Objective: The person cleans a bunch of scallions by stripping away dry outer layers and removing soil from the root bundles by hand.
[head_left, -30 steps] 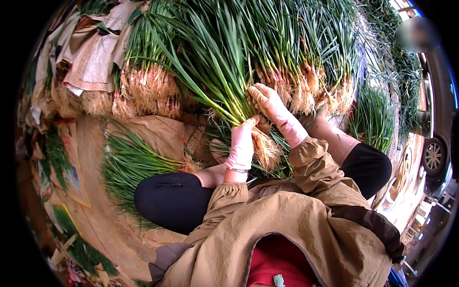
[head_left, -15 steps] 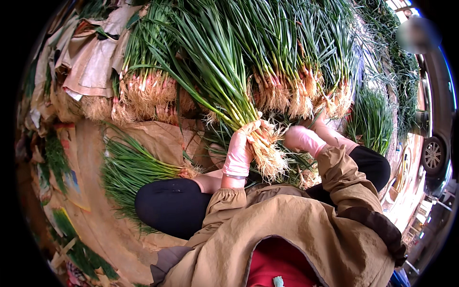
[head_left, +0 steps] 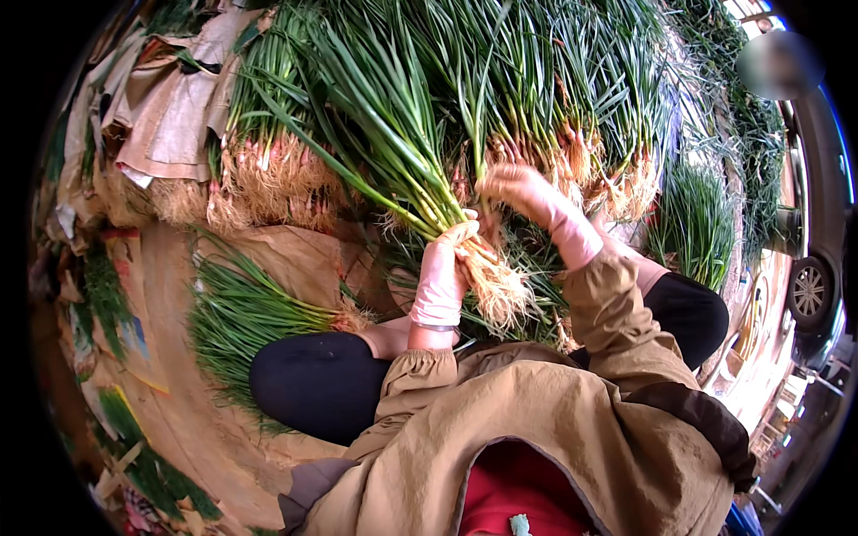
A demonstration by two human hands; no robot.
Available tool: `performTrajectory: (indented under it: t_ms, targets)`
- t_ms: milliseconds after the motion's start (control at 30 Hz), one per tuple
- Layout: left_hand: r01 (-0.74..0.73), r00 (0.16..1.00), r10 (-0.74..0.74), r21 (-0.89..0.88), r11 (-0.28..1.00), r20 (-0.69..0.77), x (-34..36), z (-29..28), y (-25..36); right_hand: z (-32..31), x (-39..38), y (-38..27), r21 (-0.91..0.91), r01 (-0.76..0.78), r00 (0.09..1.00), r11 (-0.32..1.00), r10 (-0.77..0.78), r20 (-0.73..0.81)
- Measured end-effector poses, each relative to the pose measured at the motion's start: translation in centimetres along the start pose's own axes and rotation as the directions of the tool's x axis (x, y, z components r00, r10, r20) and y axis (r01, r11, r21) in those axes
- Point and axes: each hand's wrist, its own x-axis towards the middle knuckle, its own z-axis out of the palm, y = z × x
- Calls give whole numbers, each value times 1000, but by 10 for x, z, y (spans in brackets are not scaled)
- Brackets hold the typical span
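My left hand [head_left: 451,246], in a pale pink glove or sleeve, is closed round a bunch of green garlic [head_left: 429,201]. Its leaves fan up and left, and its pale roots [head_left: 494,288] hang below the fist. Just to the upper right, my right hand [head_left: 520,189] is somewhat blurred, its fingers pinched on a single green garlic stalk [head_left: 481,134] that stands upright beside the bunch. The stalk's lower end shows faintly under the fingers. Beyond both hands lies a row of more green garlic [head_left: 563,98], leaves pointing away and roots toward me.
My bent knees [head_left: 320,380] flank the work. Another pile of green garlic [head_left: 259,308] lies by the left knee on brown sheeting [head_left: 201,375]. Folded sacking [head_left: 179,134] is at far left. Green bundles [head_left: 695,219] lie right, with a parked car [head_left: 811,259] farther off.
My right hand has risen up and left from beside the roots, and now grips a single upright stalk. My left hand with the bunch has shifted slightly left.
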Motion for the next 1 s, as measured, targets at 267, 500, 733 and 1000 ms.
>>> performTrajectory:
  t_ms: [267,500,733,1000]
  targets:
    - [-46,994,53,74,996,-97,-5,16,-11,34,-7,10,469,-62,986,881,127,-108]
    - [-34,997,39,66,997,-69,-6,11,-5,52,-20,12,-616,112,734,780,-483,-478]
    - [131,990,-130,-6,991,62,-9,6,-2,-25,-68,115,-802,-384,887,458,425,-182]
    - [115,993,-116,62,991,2,-7,16,-11,26,-13,51,881,2,983,474,160,-88]
